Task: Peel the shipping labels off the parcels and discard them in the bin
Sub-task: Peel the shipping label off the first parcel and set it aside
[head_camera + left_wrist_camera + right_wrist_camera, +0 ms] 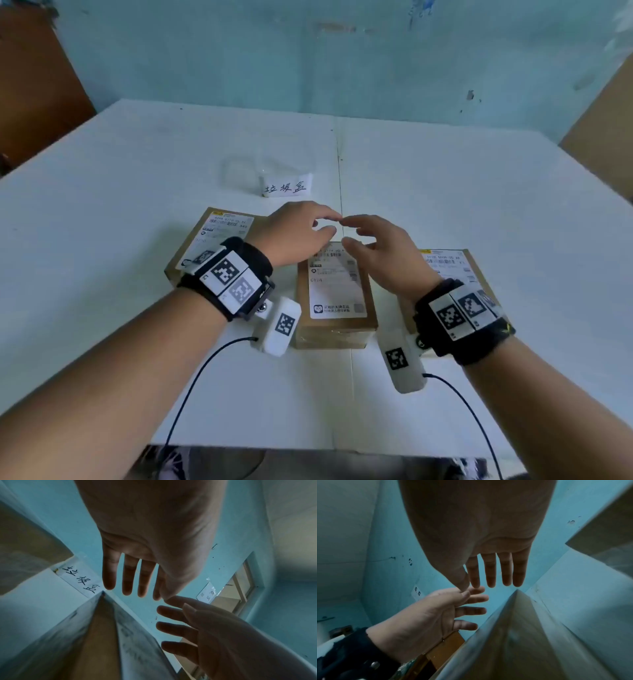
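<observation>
Both hands (342,240) (fingers relaxed) above middle parcel (337,301).

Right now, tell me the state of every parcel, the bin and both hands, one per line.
Left parcel: shipping label on, unpeeled.
Middle parcel: label on, flat; both hands above its far end.
Right parcel: label on.
Bin: clear, upright, no label seen inside.
Left hand: fingers straight, holding nothing.
Right hand: fingers straight, holding nothing.
</observation>
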Available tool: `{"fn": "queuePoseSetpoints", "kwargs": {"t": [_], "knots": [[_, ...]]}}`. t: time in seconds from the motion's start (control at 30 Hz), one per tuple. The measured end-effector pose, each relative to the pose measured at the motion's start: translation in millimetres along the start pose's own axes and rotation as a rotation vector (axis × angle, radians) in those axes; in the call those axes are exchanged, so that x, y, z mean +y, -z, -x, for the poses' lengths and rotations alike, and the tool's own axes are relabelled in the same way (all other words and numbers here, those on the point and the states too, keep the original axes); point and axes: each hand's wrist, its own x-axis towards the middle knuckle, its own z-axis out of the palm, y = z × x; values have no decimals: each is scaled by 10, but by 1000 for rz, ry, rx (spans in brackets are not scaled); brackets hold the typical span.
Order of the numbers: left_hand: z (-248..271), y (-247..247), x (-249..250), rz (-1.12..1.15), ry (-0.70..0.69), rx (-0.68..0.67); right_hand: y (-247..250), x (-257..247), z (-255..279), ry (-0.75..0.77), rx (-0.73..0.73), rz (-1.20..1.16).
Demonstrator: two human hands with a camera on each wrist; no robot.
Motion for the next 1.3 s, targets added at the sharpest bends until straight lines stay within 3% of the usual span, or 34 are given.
{"fn": "queuePoseSetpoints", "kwargs": {"t": [0.17,0.47,0.73,0.87,1.13,1.3], "knots": [[-43,-111,-67,-36,-10,-19,-112,109,-12,28,-7,26],[126,-132,-198,-65,2,48,-84,197,-51,-51,36,61],[526,-229,-357,2,175,17,-32,197,122,-231,-110,46],[694,-358,-336,140,202,-75,-65,140,279,-276,-96,-121],[792,-432,-218,543,157,214,-70,210,525,-205,149,-388],[699,-365,-131,541,90,316,-8,200,436,-107,234,-383]]}}
